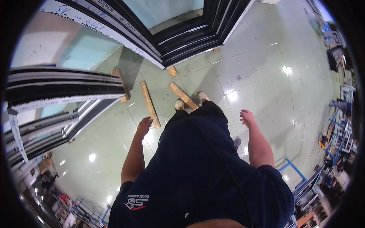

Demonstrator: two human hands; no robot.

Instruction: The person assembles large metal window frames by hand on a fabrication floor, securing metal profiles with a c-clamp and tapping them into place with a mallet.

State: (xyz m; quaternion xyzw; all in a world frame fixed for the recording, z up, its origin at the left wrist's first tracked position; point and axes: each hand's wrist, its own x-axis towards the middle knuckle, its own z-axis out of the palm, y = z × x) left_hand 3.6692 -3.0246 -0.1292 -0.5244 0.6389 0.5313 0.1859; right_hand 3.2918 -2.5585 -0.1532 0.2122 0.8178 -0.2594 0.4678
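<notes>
My left hand [144, 127] hangs beside my body, its fingers loosely bent and apart, holding nothing. It is nearest to a long wooden block [149, 102] on the floor. On the other side of my body, my right hand [246, 117] hangs over the tiles with relaxed, parted fingers and nothing in them. A second wooden block [178, 93] lies by my shoes, partly hidden by one of them.
Large dark-framed window units [190, 38] stand ahead, and more frames [64, 85] stand at the left, with wooden pieces beneath. A greyish shoe [237, 143] shows beside my right side. Blue metal stands [292, 169] and cluttered racks line the right.
</notes>
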